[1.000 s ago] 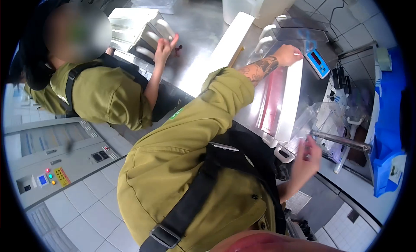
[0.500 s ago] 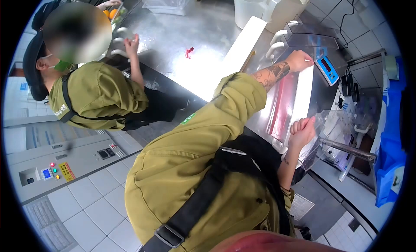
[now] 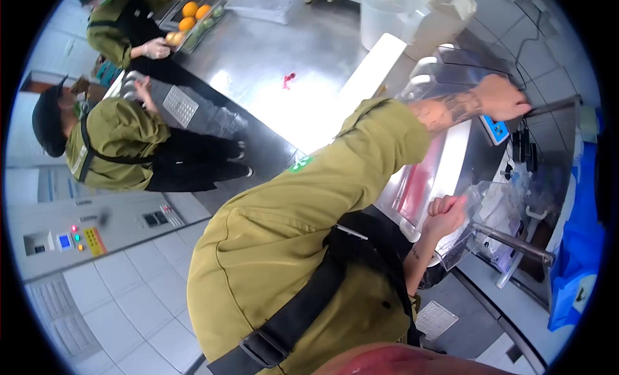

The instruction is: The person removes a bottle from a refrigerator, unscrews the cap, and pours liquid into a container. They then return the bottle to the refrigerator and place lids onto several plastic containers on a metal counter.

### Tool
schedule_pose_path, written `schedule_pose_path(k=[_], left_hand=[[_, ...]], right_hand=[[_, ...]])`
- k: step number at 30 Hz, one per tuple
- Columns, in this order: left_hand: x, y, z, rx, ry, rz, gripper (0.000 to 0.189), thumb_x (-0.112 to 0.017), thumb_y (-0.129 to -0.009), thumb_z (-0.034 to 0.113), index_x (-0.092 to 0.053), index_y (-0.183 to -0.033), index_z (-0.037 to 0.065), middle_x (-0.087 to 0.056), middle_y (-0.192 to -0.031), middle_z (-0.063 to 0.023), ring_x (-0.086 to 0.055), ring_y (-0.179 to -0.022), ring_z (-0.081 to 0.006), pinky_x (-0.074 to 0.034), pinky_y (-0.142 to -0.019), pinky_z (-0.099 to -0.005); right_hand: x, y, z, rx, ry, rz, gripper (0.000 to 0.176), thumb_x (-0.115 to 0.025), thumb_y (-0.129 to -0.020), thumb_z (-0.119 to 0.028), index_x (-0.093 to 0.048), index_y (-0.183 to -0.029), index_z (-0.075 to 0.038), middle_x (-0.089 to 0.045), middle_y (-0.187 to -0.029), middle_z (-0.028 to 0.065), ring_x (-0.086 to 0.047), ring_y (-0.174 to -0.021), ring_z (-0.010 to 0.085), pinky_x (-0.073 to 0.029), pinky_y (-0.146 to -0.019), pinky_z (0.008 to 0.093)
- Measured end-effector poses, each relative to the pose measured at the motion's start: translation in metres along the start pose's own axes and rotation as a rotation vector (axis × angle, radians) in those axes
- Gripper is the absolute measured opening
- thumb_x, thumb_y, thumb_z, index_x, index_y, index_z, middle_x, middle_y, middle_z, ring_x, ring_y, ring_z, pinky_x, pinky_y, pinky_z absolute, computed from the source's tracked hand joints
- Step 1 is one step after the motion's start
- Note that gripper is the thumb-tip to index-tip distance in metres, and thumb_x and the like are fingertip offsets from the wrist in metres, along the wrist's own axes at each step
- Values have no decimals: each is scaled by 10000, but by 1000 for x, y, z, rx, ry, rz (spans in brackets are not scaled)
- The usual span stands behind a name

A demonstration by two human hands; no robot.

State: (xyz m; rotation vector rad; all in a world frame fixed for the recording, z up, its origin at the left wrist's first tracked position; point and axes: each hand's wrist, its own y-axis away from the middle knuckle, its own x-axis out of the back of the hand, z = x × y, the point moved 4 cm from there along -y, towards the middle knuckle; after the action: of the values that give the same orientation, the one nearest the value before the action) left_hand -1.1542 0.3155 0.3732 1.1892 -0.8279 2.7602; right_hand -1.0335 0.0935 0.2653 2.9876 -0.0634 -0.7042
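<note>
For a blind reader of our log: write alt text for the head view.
A person in an olive shirt leans over a steel counter, left hand at a scale with a blue display, right hand fisted at the rim of a clear plastic container. A second person and a third person stand farther along.

Olive-green shirt (image 3: 303, 214), black strap (image 3: 300, 307), tattoo-patterned forearm (image 3: 448, 111), blue-faced scale (image 3: 495, 128), orange fruit (image 3: 189, 9), white-tiled floor (image 3: 122, 298).
</note>
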Motion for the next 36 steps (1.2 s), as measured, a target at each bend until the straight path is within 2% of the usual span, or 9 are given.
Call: schedule_pose_path(k=[2, 3, 4, 8, 14, 16, 20, 24, 36], left_hand=[[-95, 50, -63, -91, -168, 205, 569, -344, -893, 566, -462, -1345, 242, -561, -1265, -118, -458, -1227, -329, -315, -995, -519], [-93, 50, -55, 288, -334, -240, 650, -298, -898, 585, -383, -1412, 197, -425, -1409, -131, -351, -1318, -337, -227, -1065, -494], [-76, 49, -34, 85, -258, -245, 712, -270, -899, 601, -366, -1415, 120, -379, -1434, -164, -321, -1342, -322, -183, -1090, -469], [-80, 46, -39, 180, -74, -330, 780, -220, -899, 641, -360, -1407, 65, -383, -1429, -175, -294, -1356, -318, -204, -1100, -424], [-51, 36, -45, 245, 400, -146, 595, -489, -901, 479, -497, -1289, 28, -517, -1301, -179, -502, -1198, -316, -389, -996, -368], [-34, 14, -64, 135, 230, -36, 396, -620, -831, 246, -581, -1146, 11, -601, -1156, -186, -602, -1024, -338, -482, -861, -378], [31, -36, -93, -102, -234, 277, 256, -582, -755, 76, -589, -1006, 26, -622, -994, -168, -610, -953, -348, -517, -747, -414], [64, -56, -117, 216, -812, 22, 319, -584, -775, 84, -547, -1090, 46, -588, -1089, -154, -615, -968, -342, -534, -758, -439], [117, -107, -130, 122, -696, -31, 210, -583, -850, 226, -631, -950, 47, -644, -980, -206, -622, -930, -379, -508, -784, -447]], right_hand=[[7, 4, 2, 10, 7, 5, 443, -366, -1010, -276, -338, -601, -108, -253, -487, -28, -204, -376, 69, -127, -358, 250], [9, 4, 3, 63, 208, 127, 433, -368, -1008, -260, -345, -603, -110, -253, -482, -29, -210, -373, 71, -133, -353, 255], [-1, 7, -9, 46, 42, -76, 426, -369, -1007, -247, -354, -607, -104, -257, -482, -30, -216, -370, 75, -139, -350, 260], [1, 10, -9, 15, 49, -87, 454, -367, -1016, -268, -354, -600, -86, -271, -481, -23, -233, -376, 61, -152, -368, 242], [5, 12, -6, 33, 91, -123, 466, -405, -1005, -249, -391, -577, -64, -348, -482, -25, -293, -409, 45, -204, -385, 230], [7, 11, -3, 94, 148, -102, 475, -398, -1005, -242, -398, -566, -60, -367, -484, -23, -306, -409, 43, -221, -388, 227], [4, 13, -7, 82, 205, -136, 472, -393, -1002, -221, -407, -561, -54, -375, -487, -24, -329, -432, 49, -251, -419, 233], [5, 14, -10, 112, 203, -162, 458, -392, -999, -193, -412, -566, -44, -378, -492, -21, -329, -446, 52, -258, -438, 241], [4, 15, -24, 109, 214, -216, 429, -407, -1004, -213, -414, -617, -27, -360, -552, -24, -321, -516, 67, -292, -489, 256]])
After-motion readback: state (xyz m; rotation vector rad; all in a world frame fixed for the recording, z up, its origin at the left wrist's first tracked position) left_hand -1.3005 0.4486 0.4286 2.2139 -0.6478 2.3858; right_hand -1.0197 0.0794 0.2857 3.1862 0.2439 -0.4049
